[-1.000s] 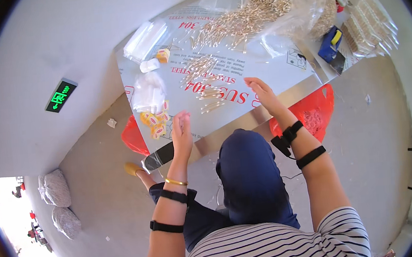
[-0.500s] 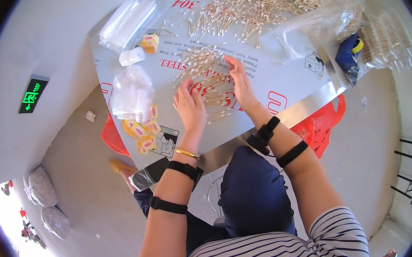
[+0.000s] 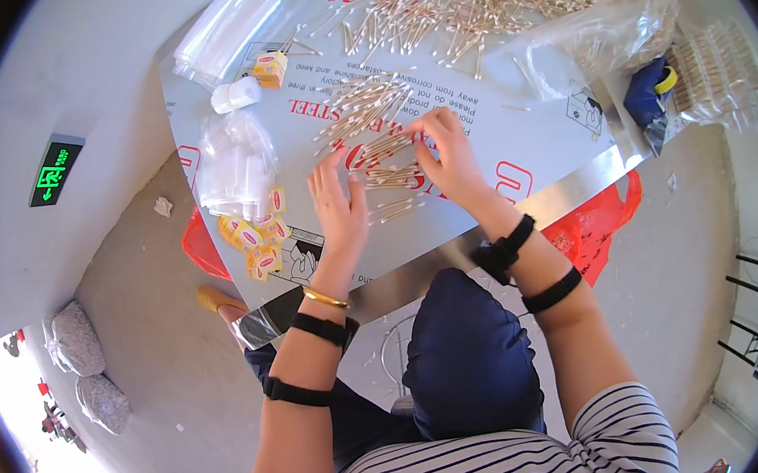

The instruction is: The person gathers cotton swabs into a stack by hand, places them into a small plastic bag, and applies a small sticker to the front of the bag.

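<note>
Small groups of cotton swabs lie on the table between my hands, with a looser bunch of cotton swabs [image 3: 377, 106] just beyond. To the left of the middle group [image 3: 382, 150] is my left hand [image 3: 338, 206], its fingers stretched up and apart. My right hand [image 3: 450, 154] is on the other side, index finger and thumb spread, fingertips at the right ends of the swabs. Another group of swabs [image 3: 392, 178] lies nearer me, and a few loose ones [image 3: 396, 209] lie closest to the front edge. Neither hand grips anything that I can see.
A big heap of cotton swabs [image 3: 467, 3] spills from a clear bag at the far side. Clear plastic bags [image 3: 238, 172], a white roll [image 3: 236, 95], a yellow box [image 3: 270, 69] and yellow labels [image 3: 257, 238] line the left. A blue tape dispenser [image 3: 646, 98] stands right, beside packed swabs [image 3: 717, 76].
My right hand has come nearer, from the far bunch to the right ends of the middle group. My left hand has shifted slightly left and nearer, away from the swabs.
</note>
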`<state>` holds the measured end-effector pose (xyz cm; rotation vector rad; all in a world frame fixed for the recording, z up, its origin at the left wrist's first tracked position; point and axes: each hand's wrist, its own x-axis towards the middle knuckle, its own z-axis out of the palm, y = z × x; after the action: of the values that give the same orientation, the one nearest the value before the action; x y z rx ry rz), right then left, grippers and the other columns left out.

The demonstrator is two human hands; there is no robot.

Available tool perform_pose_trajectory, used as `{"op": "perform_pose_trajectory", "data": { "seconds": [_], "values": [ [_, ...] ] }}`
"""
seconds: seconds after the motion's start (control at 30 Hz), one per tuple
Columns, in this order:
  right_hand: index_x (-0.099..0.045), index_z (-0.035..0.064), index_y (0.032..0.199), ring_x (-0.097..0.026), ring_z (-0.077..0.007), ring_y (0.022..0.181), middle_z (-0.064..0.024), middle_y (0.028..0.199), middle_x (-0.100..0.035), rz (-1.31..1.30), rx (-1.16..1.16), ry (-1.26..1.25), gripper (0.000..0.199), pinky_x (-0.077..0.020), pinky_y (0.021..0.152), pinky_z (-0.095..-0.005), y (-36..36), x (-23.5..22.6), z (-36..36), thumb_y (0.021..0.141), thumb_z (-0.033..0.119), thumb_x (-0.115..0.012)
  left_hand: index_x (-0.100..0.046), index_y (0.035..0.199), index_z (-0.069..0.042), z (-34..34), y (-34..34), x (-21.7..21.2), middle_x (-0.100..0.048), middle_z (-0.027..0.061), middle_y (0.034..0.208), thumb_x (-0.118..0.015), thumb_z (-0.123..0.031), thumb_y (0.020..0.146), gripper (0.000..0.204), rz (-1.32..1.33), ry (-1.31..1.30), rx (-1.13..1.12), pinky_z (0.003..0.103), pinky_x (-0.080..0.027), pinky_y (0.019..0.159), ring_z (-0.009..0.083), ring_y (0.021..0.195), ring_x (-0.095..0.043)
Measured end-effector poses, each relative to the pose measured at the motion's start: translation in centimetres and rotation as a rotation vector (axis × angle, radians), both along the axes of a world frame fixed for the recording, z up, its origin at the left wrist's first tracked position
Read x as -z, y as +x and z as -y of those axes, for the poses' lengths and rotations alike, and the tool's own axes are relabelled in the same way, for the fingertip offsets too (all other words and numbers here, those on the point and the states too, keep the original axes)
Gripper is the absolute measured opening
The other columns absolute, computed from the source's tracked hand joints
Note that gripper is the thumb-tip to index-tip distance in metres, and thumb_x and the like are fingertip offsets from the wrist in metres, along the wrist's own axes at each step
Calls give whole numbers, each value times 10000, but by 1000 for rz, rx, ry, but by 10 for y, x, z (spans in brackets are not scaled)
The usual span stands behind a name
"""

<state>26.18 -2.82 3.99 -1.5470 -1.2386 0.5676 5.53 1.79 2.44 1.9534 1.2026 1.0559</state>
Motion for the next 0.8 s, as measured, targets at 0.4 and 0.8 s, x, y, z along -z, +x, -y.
{"op": "perform_pose_trajectory", "data": {
  "seconds": [0.4,0.8],
  "values": [
    [-703,121,935,-545,-299,1001,-56,986,-576,380,-261,-72,142,-460,928,-425,13,4,13,821,64,-766,-656,1212,-106,7,-17,-6,-645,77,1245,-653,-62,903,312,-233,85,92,437,-412,1002,309,1160,-570],
    [-689,121,916,-563,-309,1021,-58,989,-598,459,-223,-93,112,-464,927,-432,18,6,-3,831,86,-754,-702,972,-149,-8,0,-1,-643,29,1031,-788,-218,886,139,-313,-38,-62,430,-403,943,271,1029,-584]
  ]
}}
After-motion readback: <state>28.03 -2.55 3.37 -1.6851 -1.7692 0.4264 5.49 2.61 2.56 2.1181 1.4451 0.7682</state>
